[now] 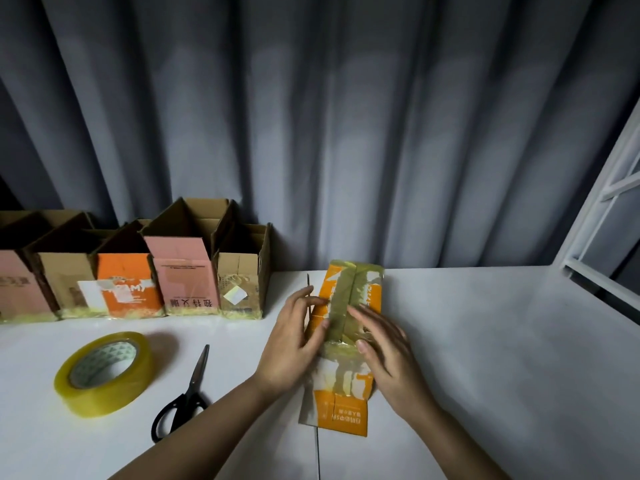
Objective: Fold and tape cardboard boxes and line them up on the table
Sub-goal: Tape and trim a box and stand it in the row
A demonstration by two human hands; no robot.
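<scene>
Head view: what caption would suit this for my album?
Both hands press tape onto an orange box, beside scissors, tape roll and finished boxes.

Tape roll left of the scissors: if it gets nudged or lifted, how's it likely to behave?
The tape roll lies flat on the white table, so a nudge would probably slide it, not roll it. It looks thickly wound, likely fairly heavy for its size. The glossy outer face may be slippery; gripping through the core seems safer.

Both hands flat on orange cardboard box (349, 306) on white table (502, 341): left hand (294, 341) on its left side, right hand (388, 344) across taped seam. Yellowish clear tape roll (104, 372) and black-handled scissors (187, 393) lie left of them. Row of open-topped cardboard boxes (138, 271) lines the table's back left edge against grey curtain (311, 116).
</scene>
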